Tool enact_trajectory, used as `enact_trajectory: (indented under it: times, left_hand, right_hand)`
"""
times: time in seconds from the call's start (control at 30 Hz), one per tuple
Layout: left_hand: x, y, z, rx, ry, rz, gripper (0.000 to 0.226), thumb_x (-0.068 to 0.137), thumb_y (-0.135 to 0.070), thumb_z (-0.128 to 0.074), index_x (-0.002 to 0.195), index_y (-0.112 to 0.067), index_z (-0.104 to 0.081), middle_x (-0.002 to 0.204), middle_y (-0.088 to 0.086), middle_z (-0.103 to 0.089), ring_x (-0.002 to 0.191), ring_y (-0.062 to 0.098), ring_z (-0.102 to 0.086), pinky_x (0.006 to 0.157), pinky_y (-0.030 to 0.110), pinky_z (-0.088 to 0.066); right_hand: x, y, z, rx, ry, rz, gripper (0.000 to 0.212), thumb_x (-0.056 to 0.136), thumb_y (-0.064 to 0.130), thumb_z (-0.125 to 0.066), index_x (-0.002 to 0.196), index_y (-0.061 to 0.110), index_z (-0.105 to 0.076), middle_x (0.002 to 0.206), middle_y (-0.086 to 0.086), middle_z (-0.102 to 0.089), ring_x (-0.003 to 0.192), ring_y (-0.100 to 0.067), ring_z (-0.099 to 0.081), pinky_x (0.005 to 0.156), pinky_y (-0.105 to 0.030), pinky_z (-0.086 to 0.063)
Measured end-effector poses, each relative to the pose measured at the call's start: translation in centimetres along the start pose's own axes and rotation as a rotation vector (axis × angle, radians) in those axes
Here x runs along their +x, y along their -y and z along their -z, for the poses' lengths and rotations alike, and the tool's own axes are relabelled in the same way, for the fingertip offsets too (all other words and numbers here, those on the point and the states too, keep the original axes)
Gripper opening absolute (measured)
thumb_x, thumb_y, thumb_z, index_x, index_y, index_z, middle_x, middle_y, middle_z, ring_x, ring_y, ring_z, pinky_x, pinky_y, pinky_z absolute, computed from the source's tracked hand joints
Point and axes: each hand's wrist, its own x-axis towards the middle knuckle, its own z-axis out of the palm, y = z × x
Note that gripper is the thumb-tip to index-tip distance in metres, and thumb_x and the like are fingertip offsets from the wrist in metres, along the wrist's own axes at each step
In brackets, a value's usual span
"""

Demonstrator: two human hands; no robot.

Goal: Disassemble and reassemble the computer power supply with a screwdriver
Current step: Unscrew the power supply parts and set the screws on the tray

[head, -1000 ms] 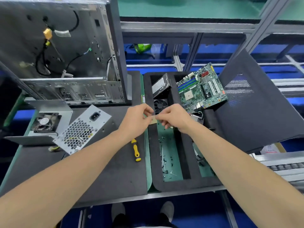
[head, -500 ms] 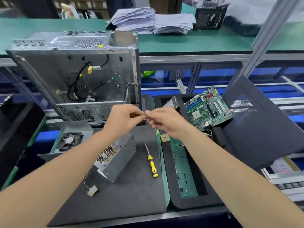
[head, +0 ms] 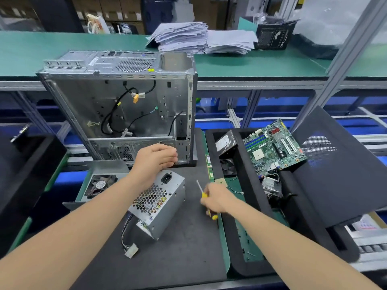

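Observation:
The silver power supply (head: 161, 204) lies tilted on the black mat (head: 188, 254), honeycomb grille up, its wires ending in a white connector (head: 130, 253). Its removed cover with the fan (head: 100, 183) lies to the left. My left hand (head: 155, 160) hovers over the supply's far end, close to the case, fingertips pinched on a small part too tiny to make out. My right hand (head: 217, 200) grips the yellow-handled screwdriver (head: 199, 186) just right of the supply, shaft pointing away from me.
The open computer case (head: 125, 105) stands behind the supply. To the right, a black foam tray (head: 245, 185) holds a motherboard (head: 274, 147), hard drive (head: 225, 141), fan (head: 227, 167) and loose screws (head: 245, 233). A black side panel (head: 339, 174) leans further right.
My hands met in front of me and passed a small part to the left one, then separated. The right hand dropped to the mat and took hold of the screwdriver. The camera tilted up.

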Motion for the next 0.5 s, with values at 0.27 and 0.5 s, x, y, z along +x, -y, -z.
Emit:
enact_trajectory:
  times: [0.27, 0.5]
  left_hand:
    - [0.4, -0.3, -0.5, -0.298, 0.103, 0.134, 0.025, 0.097, -0.010, -0.069, 0.119, 0.001, -0.068, 0.113, 0.013, -0.077, 0.111, 0.023, -0.074, 0.085, 0.028, -0.061]
    - [0.6, -0.2, -1.4, -0.357, 0.161, 0.088, 0.024, 0.100, -0.011, -0.063, 0.121, 0.002, -0.065, 0.111, 0.011, -0.077, 0.109, 0.018, -0.074, 0.085, 0.024, -0.060]
  right_hand:
    - [-2.3, 2.2, 5.5, 0.321, -0.392, 0.516, 0.023, 0.100, 0.041, -0.057, 0.120, 0.040, -0.069, 0.100, 0.014, -0.070, 0.082, -0.003, -0.062, 0.077, -0.020, -0.049]
    - [-3.2, 2.7, 6.6, 0.206, -0.443, 0.544, 0.022, 0.102, 0.033, -0.059, 0.121, 0.035, -0.070, 0.093, 0.004, -0.066, 0.085, -0.011, -0.059, 0.084, -0.035, -0.052]
